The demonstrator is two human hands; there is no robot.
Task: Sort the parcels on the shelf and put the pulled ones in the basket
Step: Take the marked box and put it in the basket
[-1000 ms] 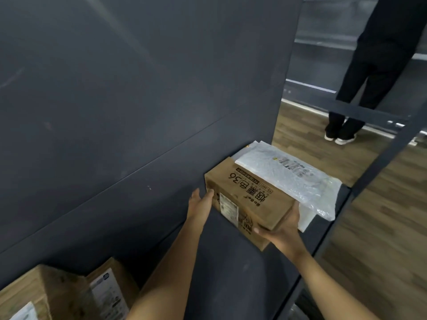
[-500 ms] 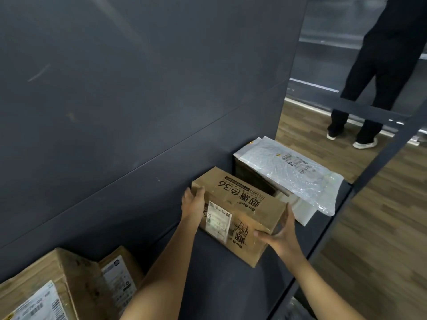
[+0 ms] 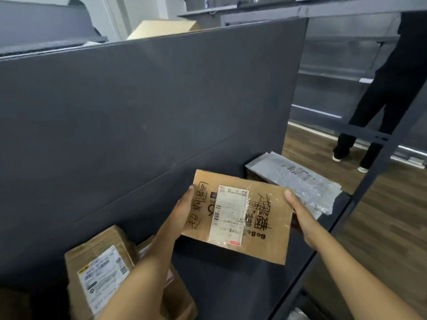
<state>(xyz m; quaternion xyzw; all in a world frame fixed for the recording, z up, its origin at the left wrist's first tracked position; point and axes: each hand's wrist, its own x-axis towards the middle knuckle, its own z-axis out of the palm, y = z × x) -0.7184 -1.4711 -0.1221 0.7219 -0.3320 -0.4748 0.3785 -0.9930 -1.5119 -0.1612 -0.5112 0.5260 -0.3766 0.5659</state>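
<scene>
I have the cardboard box [image 3: 240, 218] in both hands over the shelf [image 3: 231, 289], at about 12 o'clock from me, its labelled face tipped up toward the camera. My left hand [image 3: 182, 211] grips its 9 o'clock edge and my right hand [image 3: 302, 218] its 3 o'clock edge. Each thumb lies on the face; the fingers curl behind, out of sight. The dark back panel [image 3: 138, 112] stands close behind the box. At 2 o'clock a grey plastic mailer [image 3: 300, 181] lies just beside the box and overhangs the shelf's end. At 7 o'clock 2 brown parcels [image 3: 101, 271] sit against the panel, partly under my left forearm. Bare shelf board shows between them and the box. The shelf's front edge runs along 4 o'clock, with wooden floor [image 3: 381, 239] beyond. The box carries a white shipping label [image 3: 227, 215] with a barcode under clear tape, black handwritten characters to its left, and upside-down print that looks like "BoBo". The finer print is too small to read.
</scene>
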